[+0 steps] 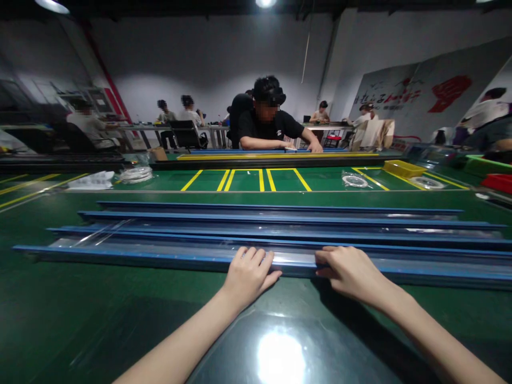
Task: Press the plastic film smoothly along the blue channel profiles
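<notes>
A long blue channel strip (296, 262) with raised edges and a clear, shiny middle lies crosswise in front of me. My left hand (250, 272) has its fingers hooked over this strip's near edge, with the thumb along the front side. To the right, my right hand (346, 269) bends its fingers over the same edge, its thumb low at the front. A short stretch of the strip shows between the hands. Right behind it lie several similar blue strips (256, 229), side by side. Thin clear bands (100, 233) cross them at the left.
The green table (100, 320) reflects a bright lamp near me. Beyond the strips are yellow tape lines (262, 180), coiled clear tubing (136, 174), a yellow bin (404, 168) and a red tray (498, 182). A co-worker in black (268, 125) leans over more strips opposite.
</notes>
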Available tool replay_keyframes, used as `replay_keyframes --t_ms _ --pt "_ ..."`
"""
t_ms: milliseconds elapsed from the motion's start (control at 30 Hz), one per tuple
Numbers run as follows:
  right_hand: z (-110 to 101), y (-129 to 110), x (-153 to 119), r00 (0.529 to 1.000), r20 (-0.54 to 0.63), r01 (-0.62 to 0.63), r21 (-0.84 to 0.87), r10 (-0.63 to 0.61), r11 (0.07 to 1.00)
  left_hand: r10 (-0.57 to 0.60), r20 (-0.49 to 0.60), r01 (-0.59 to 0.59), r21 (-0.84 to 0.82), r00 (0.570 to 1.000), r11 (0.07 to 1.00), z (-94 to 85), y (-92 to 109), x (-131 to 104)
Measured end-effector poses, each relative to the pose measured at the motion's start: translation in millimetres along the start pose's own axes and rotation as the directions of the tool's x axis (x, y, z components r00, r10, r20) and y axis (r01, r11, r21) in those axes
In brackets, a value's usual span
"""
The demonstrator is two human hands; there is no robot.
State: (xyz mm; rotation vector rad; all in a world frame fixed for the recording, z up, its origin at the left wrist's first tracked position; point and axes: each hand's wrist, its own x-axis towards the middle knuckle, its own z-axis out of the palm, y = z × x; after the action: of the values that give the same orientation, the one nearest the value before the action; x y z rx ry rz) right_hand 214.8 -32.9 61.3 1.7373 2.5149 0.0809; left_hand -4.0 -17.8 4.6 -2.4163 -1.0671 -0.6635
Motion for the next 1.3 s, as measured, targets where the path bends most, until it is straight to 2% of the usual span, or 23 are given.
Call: replay_keyframes --t_ms 233,367,467,567,667,800,967,1300 --pt "-7.6 41.7 -6.3 0.982 0.128 -0.133 -0.032 0.136 0.991 -0.017 -0.001 0.017 -0.026 1.000 1.000 1.2 0.3 -0.5" --pt "-8.3 52.3 -6.3 0.970 0.187 -0.155 -0.010 0.154 0.988 -0.029 -0.007 0.029 -0.014 1.000 0.999 2.0 0.2 0.4" --pt "-7.1 51.6 -6.6 0.970 0.194 -0.147 -0.010 0.146 0.989 -0.026 -0.002 0.026 -0.005 1.000 1.000 2.0 -0.1 1.1" --pt "-5.1 46.3 -5.8 0.984 0.152 -0.107 0.057 0.097 0.993 -0.025 0.005 0.025 0.004 1.000 1.000 1.9 -0.3 1.4" --pt "-0.5 38.0 -1.1 0.998 0.061 0.011 0.225 -0.026 0.974 -0.030 0.006 0.030 0.005 1.000 1.000 2.2 -0.3 1.1" --pt "12.4 27.5 9.3 0.987 -0.058 0.160 0.366 -0.149 0.917 -0.033 0.003 0.033 0.004 0.999 0.999 2.6 -0.1 0.9" --pt "25.4 24.6 15.3 0.990 -0.089 0.137 0.402 -0.110 0.905 -0.027 -0.005 0.027 -0.001 1.000 1.000 2.2 0.1 1.2" --pt "24.9 23.8 14.1 0.993 -0.073 0.110 0.395 -0.088 0.912 -0.036 0.005 0.036 0.027 0.999 0.999 3.1 0.8 2.0"
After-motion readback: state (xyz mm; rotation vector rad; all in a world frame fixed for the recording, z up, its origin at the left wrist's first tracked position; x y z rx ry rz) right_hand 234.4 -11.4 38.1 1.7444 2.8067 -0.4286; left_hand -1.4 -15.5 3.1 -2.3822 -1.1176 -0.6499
